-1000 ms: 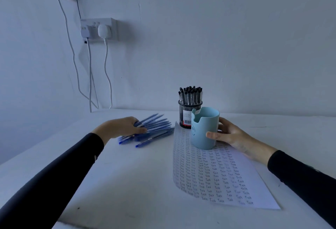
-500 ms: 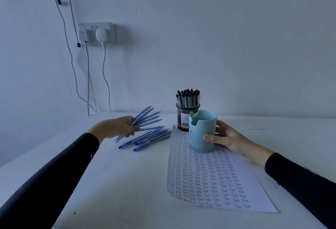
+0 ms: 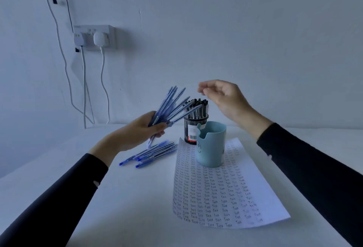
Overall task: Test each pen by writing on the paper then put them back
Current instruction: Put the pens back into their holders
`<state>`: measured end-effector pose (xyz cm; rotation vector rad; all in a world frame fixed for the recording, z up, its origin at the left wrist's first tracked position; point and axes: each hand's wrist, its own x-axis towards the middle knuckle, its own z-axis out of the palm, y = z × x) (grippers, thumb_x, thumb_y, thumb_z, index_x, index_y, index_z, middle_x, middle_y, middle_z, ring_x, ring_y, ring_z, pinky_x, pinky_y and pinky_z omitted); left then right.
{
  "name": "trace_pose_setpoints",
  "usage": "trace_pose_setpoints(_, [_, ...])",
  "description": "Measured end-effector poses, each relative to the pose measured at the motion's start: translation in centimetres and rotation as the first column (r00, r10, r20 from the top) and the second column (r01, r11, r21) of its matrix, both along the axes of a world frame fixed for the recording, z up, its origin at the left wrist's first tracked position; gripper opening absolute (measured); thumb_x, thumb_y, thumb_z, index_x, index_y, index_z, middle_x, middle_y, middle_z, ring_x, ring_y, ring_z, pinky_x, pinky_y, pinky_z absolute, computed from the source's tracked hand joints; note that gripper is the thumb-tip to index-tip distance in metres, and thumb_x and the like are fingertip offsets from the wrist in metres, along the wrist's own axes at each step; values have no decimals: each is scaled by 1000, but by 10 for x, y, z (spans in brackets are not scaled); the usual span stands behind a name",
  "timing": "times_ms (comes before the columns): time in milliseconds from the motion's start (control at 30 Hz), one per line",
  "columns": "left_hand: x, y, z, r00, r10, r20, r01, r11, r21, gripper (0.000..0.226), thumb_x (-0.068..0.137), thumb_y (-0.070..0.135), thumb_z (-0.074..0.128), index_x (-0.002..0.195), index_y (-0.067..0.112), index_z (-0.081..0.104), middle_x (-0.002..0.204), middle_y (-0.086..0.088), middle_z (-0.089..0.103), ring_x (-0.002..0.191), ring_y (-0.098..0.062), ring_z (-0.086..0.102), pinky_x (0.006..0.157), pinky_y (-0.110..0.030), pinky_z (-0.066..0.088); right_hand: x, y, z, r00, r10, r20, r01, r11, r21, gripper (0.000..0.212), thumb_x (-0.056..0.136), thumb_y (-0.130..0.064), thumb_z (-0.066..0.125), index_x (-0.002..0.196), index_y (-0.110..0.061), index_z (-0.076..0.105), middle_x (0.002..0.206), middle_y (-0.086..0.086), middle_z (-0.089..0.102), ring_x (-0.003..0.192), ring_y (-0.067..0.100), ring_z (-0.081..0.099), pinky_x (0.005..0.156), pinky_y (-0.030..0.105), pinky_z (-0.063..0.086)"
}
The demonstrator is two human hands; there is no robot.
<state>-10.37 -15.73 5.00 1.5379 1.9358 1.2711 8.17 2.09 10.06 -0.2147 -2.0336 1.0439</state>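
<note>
Left hand [image 3: 137, 131] grips fanned pens [image 3: 172, 105]; right hand [image 3: 224, 97] hovers empty, fingers [image 3: 204, 89] loosely curled. Best square the bunch before lowering it into the cup [image 3: 211, 148].

Left hand [image 3: 137, 131]: raised, forearm angled up and forward, fingers and thumb curled round a fanned bunch of pens [image 3: 172, 105]. Right hand [image 3: 224, 99]: raised higher, holding nothing, fingers loosely bent, fingertips pointing left. Both arms extended forward, in dark sleeves [image 3: 59, 197] to the wrist.
</note>
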Motion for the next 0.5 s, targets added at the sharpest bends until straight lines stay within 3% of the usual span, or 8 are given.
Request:
trace_pose_setpoints(100, [10, 4, -6, 926, -195, 324, 198, 980, 22, 34, 95, 8, 52, 123, -11, 45, 100, -15, 50, 81, -13, 54, 81, -25, 51, -18, 4, 21, 936, 219, 276, -143, 952, -270, 14, 97, -7, 55, 100, -9, 68, 103, 7, 74, 91, 19, 70, 81, 25, 58])
trace_pose_setpoints(200, [10, 4, -14, 793, -310, 524, 340, 940, 41, 49, 88, 16, 68, 125, -8, 45, 101, -12, 53, 78, -11, 55, 77, -24, 52, -24, 12, 28, 789, 449, 419, -221, 844, -488, 22, 99, -2, 45, 96, -3, 67, 98, 12, 74, 82, 24, 72, 79, 31, 60])
trace_pose_setpoints(300, [1, 2, -20, 698, -386, 603, 434, 898, 72, 56, 76, 25, 82, 119, 1, 55, 96, -4, 64, 76, -14, 55, 74, -28, 51, -24, 21, 20, 709, 562, 426, -282, 780, -559, 26, 98, 0, 45, 107, -7, 69, 113, 17, 69, 89, 23, 72, 81, 30, 60])
trace_pose_setpoints(400, [-3, 1, -23, 644, -385, 661, 430, 897, 104, 55, 72, 23, 85, 116, 1, 59, 95, -7, 62, 75, -16, 54, 72, -31, 51, -28, 22, 2, 672, 648, 358, -337, 698, -631, 32, 88, 5, 54, 115, -4, 68, 105, 17, 72, 90, 23, 73, 75, 27, 60])
trace_pose_setpoints(500, [-3, 1, -23, 641, -409, 650, 455, 884, 108, 56, 75, 22, 83, 119, 2, 56, 96, -4, 64, 76, -15, 54, 74, -31, 51, -36, 14, -10, 715, 628, 307, -332, 691, -642, 35, 82, 4, 61, 117, 3, 64, 93, 15, 74, 80, 20, 73, 69, 24, 60])
